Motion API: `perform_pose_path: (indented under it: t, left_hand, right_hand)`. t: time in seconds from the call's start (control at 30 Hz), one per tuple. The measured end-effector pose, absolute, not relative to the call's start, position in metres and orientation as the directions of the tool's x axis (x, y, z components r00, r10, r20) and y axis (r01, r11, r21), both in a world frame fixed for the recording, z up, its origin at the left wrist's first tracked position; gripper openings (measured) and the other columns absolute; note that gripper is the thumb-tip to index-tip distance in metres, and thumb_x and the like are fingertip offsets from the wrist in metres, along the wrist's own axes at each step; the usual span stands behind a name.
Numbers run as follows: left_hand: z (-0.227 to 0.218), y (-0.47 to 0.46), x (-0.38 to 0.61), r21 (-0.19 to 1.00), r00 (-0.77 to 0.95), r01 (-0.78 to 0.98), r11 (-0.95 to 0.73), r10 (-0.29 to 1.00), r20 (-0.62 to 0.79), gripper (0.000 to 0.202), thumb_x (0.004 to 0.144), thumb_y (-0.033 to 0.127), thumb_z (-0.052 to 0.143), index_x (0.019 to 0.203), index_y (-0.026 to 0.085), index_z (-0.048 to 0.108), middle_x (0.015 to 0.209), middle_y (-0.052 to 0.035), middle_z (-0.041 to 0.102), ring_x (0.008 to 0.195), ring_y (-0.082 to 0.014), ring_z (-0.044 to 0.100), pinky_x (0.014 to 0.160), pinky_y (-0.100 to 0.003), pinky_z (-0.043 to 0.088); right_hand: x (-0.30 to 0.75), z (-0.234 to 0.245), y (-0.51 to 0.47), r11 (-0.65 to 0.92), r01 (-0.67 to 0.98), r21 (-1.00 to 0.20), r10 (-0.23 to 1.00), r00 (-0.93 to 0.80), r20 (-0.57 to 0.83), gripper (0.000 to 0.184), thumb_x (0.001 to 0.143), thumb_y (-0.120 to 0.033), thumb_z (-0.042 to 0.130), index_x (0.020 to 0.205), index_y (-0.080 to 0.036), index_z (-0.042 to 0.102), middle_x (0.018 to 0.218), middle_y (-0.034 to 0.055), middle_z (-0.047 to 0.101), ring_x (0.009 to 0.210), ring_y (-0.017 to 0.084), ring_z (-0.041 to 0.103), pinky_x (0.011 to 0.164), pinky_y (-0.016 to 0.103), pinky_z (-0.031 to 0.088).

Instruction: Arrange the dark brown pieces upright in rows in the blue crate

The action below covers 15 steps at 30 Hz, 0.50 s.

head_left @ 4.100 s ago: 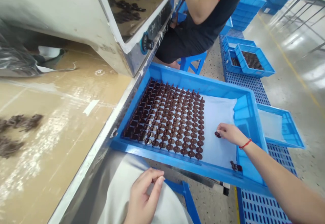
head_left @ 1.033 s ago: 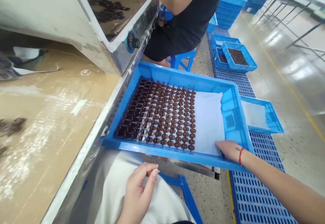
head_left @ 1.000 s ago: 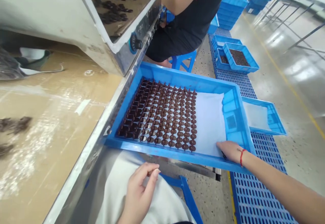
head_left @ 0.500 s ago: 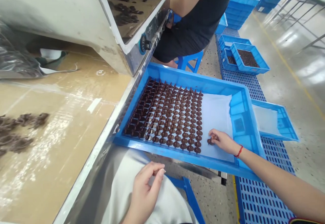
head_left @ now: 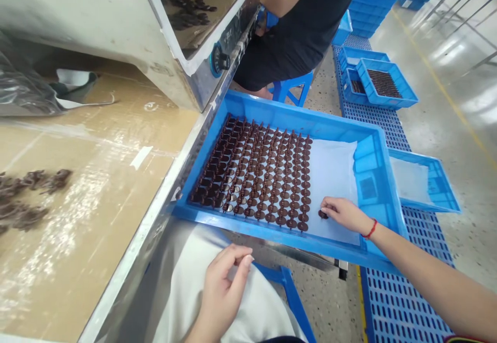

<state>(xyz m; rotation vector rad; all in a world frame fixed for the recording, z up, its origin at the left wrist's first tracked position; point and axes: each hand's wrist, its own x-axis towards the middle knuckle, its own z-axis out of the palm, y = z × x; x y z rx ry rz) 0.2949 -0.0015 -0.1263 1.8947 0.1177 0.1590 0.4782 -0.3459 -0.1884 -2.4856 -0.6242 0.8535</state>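
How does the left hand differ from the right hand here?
The right hand pinches a small dark part inside the blue tray; the left hand lies outside it on white cloth, holding nothing visible. Only the right wrist wears a red string. Both are bare.

Vivid blue on the rectangular plastic tray (head_left: 287,120), white on its paper liner (head_left: 332,177). Dark brown round studded pieces (head_left: 264,177) in a tight grid of rows; the same brown on a small piece (head_left: 322,214) at the right hand (head_left: 345,214). Thin red string bracelet (head_left: 370,229). Blue perforated plastic floor pallet (head_left: 404,301), patterned with oblong holes. Yellow floor line (head_left: 446,92).
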Motion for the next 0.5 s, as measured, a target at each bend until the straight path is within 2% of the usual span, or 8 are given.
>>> perform_pose_path:
  t: [0.27, 0.5]
  left_hand:
    - [-0.127, -0.001, 0.295, 0.950, 0.985, 0.031, -0.311, 0.172, 0.024, 0.012, 0.094, 0.023, 0.058, 0.094, 0.020, 0.069, 0.073, -0.0011, 0.066, 0.067, -0.0178, 0.064, 0.064, -0.026, 0.050]
    - [-0.125, 0.000, 0.296, 0.948, 0.987, 0.026, -0.319, 0.158, 0.026, 0.010, 0.094, 0.021, 0.058, 0.094, 0.021, 0.068, 0.073, 0.0007, 0.065, 0.067, -0.0160, 0.064, 0.065, -0.025, 0.050]
  right_hand:
    - [0.462, -0.169, -0.311, -0.743, 0.342, -0.575, 0.649, 0.577, -0.495, 0.021, 0.101, -0.027, 0.057, 0.085, -0.014, 0.063, 0.079, -0.0002, 0.063, 0.075, 0.015, 0.061, 0.077, 0.032, 0.051]
    - [0.456, -0.171, -0.301, -0.772, 0.348, -0.532, 0.624, 0.575, -0.529, 0.018, 0.099, -0.025, 0.059, 0.085, -0.014, 0.062, 0.077, -0.0009, 0.061, 0.073, 0.015, 0.060, 0.076, 0.032, 0.050]
